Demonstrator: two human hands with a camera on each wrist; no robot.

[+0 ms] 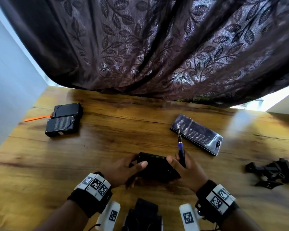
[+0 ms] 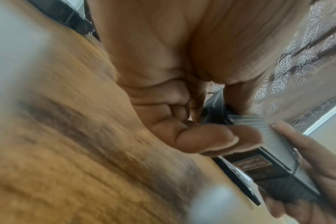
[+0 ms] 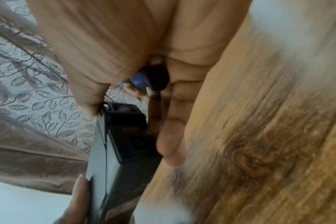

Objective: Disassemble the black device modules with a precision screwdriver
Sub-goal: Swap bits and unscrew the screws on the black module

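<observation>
A black device module (image 1: 154, 165) is held over the wooden table (image 1: 123, 130) between both hands. My left hand (image 1: 123, 169) grips its left end, thumb on top. In the left wrist view my fingers (image 2: 211, 141) curl round the module (image 2: 269, 166). My right hand (image 1: 185, 167) holds the module's right end and also clasps a blue-and-black precision screwdriver (image 1: 180, 145), its bit pointing up and away. The right wrist view shows the module (image 3: 125, 136) and the screwdriver's butt (image 3: 153, 78) in the palm. Two more black modules (image 1: 63, 120) lie at the far left.
A clear case of screwdriver bits (image 1: 196, 135) lies at the right. An orange pry tool (image 1: 37, 117) sticks out beside the far-left modules. Loose black parts (image 1: 274, 174) lie at the right edge. A dark leaf-patterned curtain (image 1: 148, 47) hangs behind the table.
</observation>
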